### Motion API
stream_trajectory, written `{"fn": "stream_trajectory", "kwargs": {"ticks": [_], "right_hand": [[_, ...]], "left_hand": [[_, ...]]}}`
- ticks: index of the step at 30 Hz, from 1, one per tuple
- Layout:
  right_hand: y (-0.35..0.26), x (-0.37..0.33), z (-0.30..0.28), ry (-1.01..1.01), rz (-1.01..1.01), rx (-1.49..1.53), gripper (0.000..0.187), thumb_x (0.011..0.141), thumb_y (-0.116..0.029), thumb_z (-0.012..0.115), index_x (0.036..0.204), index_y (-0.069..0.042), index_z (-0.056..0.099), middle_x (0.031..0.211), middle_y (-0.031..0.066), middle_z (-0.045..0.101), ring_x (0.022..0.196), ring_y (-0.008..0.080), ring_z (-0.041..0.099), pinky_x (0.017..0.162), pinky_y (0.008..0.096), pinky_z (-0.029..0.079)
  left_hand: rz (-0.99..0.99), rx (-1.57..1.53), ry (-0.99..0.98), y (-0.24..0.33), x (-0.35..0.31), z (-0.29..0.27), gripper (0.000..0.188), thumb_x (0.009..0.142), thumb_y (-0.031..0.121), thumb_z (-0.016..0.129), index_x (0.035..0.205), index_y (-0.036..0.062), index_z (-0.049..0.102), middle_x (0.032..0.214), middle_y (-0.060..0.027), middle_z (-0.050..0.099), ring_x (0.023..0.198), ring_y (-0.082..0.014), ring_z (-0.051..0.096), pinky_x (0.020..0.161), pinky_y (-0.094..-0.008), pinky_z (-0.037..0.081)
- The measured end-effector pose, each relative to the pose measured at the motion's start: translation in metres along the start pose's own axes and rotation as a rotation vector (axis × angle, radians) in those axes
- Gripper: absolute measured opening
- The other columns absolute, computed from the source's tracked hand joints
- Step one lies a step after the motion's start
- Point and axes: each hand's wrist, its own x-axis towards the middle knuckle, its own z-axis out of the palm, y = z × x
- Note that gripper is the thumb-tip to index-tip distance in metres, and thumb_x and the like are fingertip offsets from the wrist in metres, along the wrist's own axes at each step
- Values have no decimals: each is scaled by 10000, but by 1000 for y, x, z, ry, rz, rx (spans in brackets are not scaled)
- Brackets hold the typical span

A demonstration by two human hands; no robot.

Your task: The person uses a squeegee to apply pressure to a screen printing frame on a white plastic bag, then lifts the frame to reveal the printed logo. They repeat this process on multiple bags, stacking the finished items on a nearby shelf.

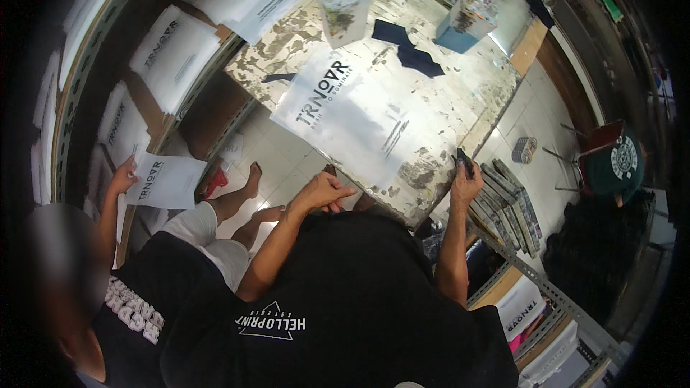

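Observation:
My left hand (323, 192) hovers by the near-left edge of the worn, paint-flaked table (460, 100). Its fingers are loosely bent and partly apart, with nothing visible in them. At the table's right edge, my right hand (467, 183) is closed around a small black object (464, 162) whose kind I cannot make out. A frosted plastic bag (359, 115) with black print lies flat on the tabletop, between and beyond my hands. Dark navy fabric pieces (410, 50) lie past it, and a dark strip (279, 77) sticks out near its far-left corner.
A clear tub (345, 14) and a bluish container (463, 25) stand at the table's far side. On my left, a co-worker holds a similar bag (169, 181) beside shelves (190, 90) of stacked bags. Flat grey slabs (507, 205) lean at right, near a chair (604, 158).

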Motion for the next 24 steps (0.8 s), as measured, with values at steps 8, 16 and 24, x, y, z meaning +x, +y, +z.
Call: {"fn": "stream_trajectory", "kwargs": {"ticks": [8,16,24], "right_hand": [[14,-11,-29,57,78,39,168,901,22,665,1063,62,678,877,44,675,806,113,616,751,258,496],[21,-26,-41,161,183,63,175,886,57,663,1057,94,664,947,108,683,835,158,661,739,276,536],[21,-29,-49,244,154,11,179,888,-38,711,1024,76,687,802,14,648,694,90,547,620,259,446]], "left_hand": [[559,660,964,2,22,-65,827,669,-102,606,1453,115,455,1569,-164,358,1428,-400,342,1069,-517,345],[674,745,892,-34,51,-130,636,685,-116,617,1270,134,648,1475,-98,502,1334,-358,443,1066,-504,362],[1107,746,892,52,-21,-107,264,748,-65,669,955,80,747,1014,-61,744,1021,-305,646,897,-399,478]]}}
